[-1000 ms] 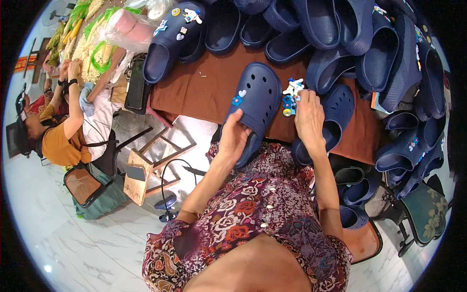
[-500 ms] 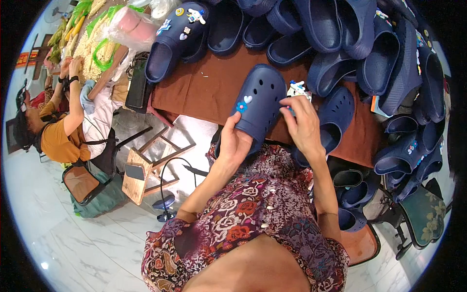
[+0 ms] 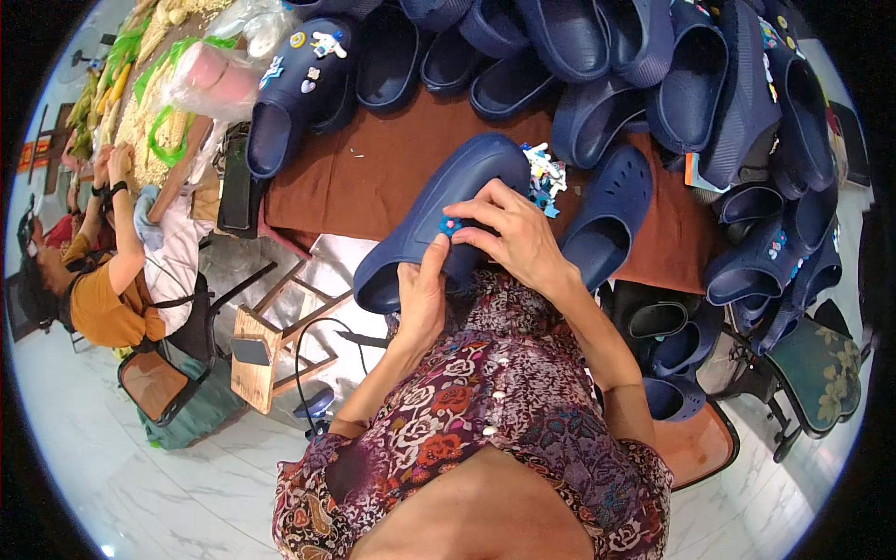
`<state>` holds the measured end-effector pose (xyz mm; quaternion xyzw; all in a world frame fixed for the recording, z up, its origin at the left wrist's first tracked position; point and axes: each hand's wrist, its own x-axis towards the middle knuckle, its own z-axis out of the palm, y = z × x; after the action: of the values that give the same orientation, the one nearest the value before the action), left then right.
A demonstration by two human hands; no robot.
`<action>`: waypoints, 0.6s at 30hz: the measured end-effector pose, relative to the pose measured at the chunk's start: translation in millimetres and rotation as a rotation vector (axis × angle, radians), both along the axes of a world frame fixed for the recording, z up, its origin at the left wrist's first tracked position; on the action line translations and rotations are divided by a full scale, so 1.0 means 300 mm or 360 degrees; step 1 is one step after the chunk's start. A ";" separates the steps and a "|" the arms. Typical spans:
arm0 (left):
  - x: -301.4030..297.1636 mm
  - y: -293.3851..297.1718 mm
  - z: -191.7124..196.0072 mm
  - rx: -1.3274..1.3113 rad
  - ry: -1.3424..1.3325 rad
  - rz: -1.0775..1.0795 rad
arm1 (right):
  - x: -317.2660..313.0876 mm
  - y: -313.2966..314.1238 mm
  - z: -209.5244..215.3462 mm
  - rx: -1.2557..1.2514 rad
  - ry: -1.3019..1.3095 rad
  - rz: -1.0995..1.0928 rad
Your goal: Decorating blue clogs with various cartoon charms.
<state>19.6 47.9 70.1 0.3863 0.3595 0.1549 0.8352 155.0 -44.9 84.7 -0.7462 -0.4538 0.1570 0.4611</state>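
A navy blue clog is tilted on its side above the front of the table, its opening toward the lower left. My left hand is closed round it from below, the thumb raised on the upper. Between that thumb and the fingertips of my right hand is a small blue flower-shaped charm with a pink centre. My right fingers pinch it against the clog's surface and hide part of the shoe. Right behind lies a small heap of white and blue charms. Another clog, with bare holes, lies to the right.
Many navy clogs are piled along the back and right of the brown tablecloth. A decorated clog stands at the far left. On the left, a person works beside corn cobs; a wooden stool holds a phone.
The clog has been turned, its opening now toward the lower left. My right hand has moved left from beside the clog onto its upper, at the flower charm. The whole view has shifted slightly.
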 end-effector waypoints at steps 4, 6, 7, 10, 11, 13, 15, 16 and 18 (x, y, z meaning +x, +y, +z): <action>-0.005 -0.008 0.007 0.0155 0.0067 -0.0020 | -0.003 -0.019 -0.042 0.0102 -0.0187 -0.0021; -0.009 -0.009 0.007 0.0202 0.0075 -0.0003 | -0.018 -0.015 -0.059 0.0140 -0.0326 -0.0043; -0.011 -0.010 0.008 0.0254 0.0088 0.0018 | -0.028 -0.011 -0.063 0.0204 -0.0459 -0.0090; -0.017 -0.007 0.018 0.0220 0.0108 -0.0003 | -0.047 0.007 -0.100 0.0355 -0.0646 -0.0181; -0.017 -0.009 0.019 0.0221 0.0109 -0.0004 | -0.050 0.012 -0.112 0.0441 -0.0700 -0.0224; -0.018 -0.014 0.019 0.0207 0.0045 -0.0001 | -0.050 0.016 -0.127 0.0455 -0.0751 -0.0236; -0.018 -0.016 0.021 0.0230 0.0055 -0.0009 | -0.050 0.018 -0.131 0.0466 -0.0803 -0.0247; -0.018 -0.017 0.023 0.0254 0.0066 -0.0013 | -0.049 0.019 -0.130 0.0476 -0.0789 -0.0246; -0.018 -0.028 0.021 0.0248 0.0073 -0.0007 | -0.048 0.019 -0.125 0.0488 -0.0774 -0.0245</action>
<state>14.1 39.5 76.5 0.4544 0.3645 0.1719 0.7944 140.7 -39.2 47.3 -0.7158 -0.5114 -0.1320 0.4568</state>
